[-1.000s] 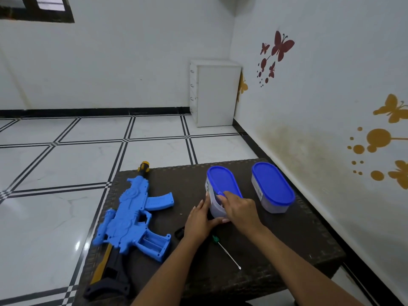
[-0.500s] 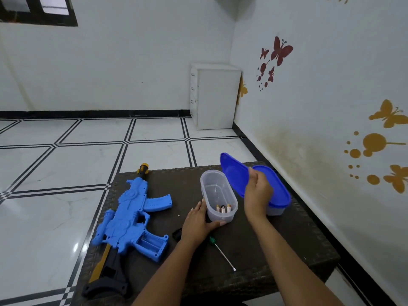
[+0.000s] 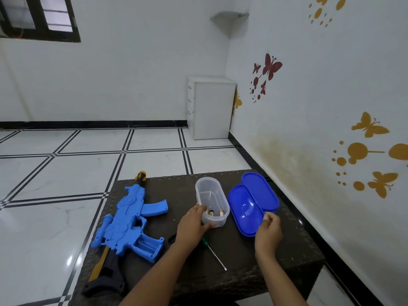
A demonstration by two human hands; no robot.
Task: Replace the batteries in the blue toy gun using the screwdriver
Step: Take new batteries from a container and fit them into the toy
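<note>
Already the gun point(image 3: 128, 219) lies opened; left grip point(image 3: 192, 226) holds the uncovered tub point(image 3: 217, 221), right grip point(image 3: 268, 228) by the lid point(image 3: 245, 208), hold unclear; batteries point(image 3: 212, 212) not yet loaded.

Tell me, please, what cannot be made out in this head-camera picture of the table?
Head view:
Batteries in the clear container: too small to count; the gripping left hand covers one corner.
Black item: mostly hidden under that hand's wrist.
Second container: body hidden behind the loose lid.
Right hand: blurred; contact with the lid unclear.
</note>
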